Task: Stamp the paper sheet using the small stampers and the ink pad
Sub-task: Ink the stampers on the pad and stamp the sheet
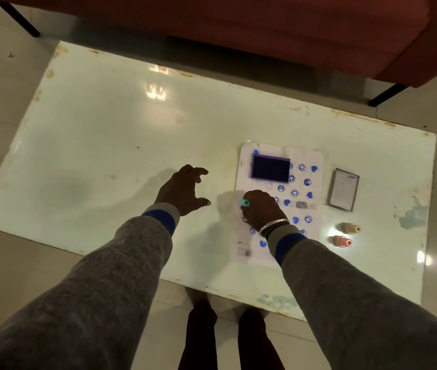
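Observation:
A white paper sheet [310, 209] lies on the right half of the table, covered with several blue stamp marks. An open blue ink pad [270, 169] rests on the sheet's upper left part. My right hand [261, 209] is closed around a small teal stamper [245, 203], held over the sheet's left edge; whether its lower end touches the paper is hidden by my fingers. My left hand [184, 190] hovers over bare tabletop to the left of the sheet, fingers spread and holding nothing. Two more small stampers, a beige one [350, 227] and a peach one [342, 241], lie right of the sheet.
The ink pad's lid [343, 193] lies right of the sheet. The glossy white table [91, 145] has worn edges. A red-brown sofa [265, 28] with black legs stands beyond the table's far edge. My feet [228, 311] are on the tiled floor below the near edge.

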